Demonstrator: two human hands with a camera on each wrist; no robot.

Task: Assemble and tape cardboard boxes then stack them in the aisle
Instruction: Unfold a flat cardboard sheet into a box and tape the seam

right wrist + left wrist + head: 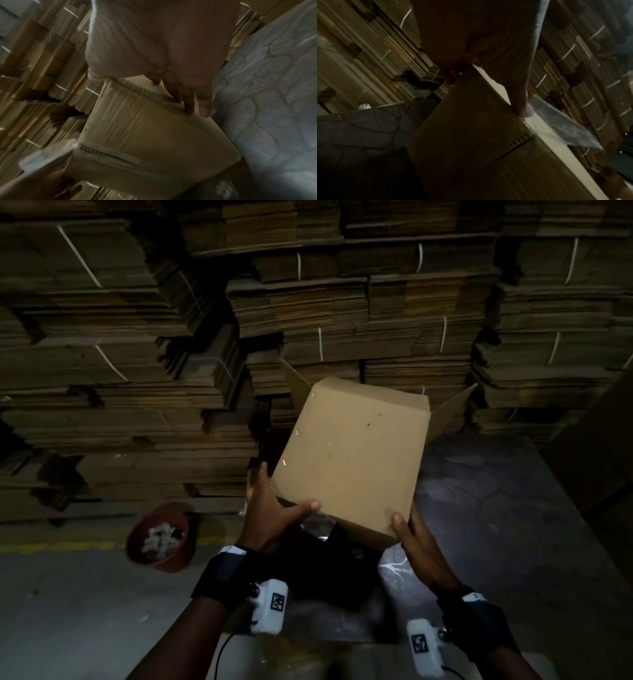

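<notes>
Box (352,460) tilted, between hands | left hand (270,508) – grips near-left corner | right hand (416,546) – grips near-right corner

I see a reddish bucket (159,541) of white scraps on the floor (68,594), beside a yellow line (51,546).

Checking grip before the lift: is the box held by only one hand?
No, the left hand and right hand both grip the cardboard box at its near corners.

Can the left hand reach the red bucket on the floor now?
Probably not now: the left hand grips the cardboard box, and the red bucket sits apart, lower left. Nothing blocks the way.
</notes>
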